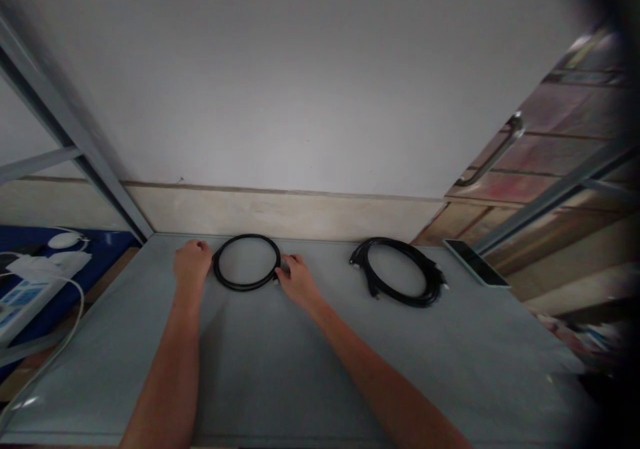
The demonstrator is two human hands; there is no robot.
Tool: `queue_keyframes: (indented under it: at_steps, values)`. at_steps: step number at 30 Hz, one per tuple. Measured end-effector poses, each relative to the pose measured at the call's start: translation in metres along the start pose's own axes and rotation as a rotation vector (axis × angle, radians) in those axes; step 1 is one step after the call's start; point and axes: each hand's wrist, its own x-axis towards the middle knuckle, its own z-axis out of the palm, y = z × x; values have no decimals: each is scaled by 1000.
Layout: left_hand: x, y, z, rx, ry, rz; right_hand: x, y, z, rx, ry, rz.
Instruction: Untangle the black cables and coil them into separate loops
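A single black cable coil [243, 286] lies flat on the grey table, wound into a round loop. At the loop's right side my right hand [297, 278] is closed in a pinch on the cable, with a short cable end showing below the fingertips. My left hand [193, 263] rests just left of the loop with its fingers curled in; whatever may be inside them is hidden. Farther right lies a thicker bundle of black cables [400, 298], coiled, with several plug ends sticking out.
A phone [477, 264] lies at the table's back right corner. On the left, a white power strip [25, 302] sits on a blue surface, and a white cord [75, 326] droops over the table's left edge. Metal frame posts [100, 149] rise at both sides, before a white wall.
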Motion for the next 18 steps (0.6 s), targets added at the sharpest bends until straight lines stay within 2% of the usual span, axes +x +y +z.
queue_keyframes:
  at_steps: [2,4,7,10,13,14,16,18]
  values:
    - [6,-15,-3,2,21,-31,-1,11,-15,-4,-10,11]
    - [9,-23,-4,-7,21,-28,-5,30,-41,-28,25,14]
    - [7,-14,0,-36,13,10,-11,71,-98,-183,188,21]
    - [-6,16,3,-105,28,131,-16,119,-169,-387,397,45]
    - [-33,57,5,-272,11,311,-16,163,-231,-578,501,219]
    - [-45,71,6,-355,-18,364,-16,175,-247,-650,494,292]
    - [-70,96,9,-513,-156,495,-14,193,-269,-732,353,408]
    - [-95,115,13,-611,-351,629,-13,204,-282,-736,213,419]
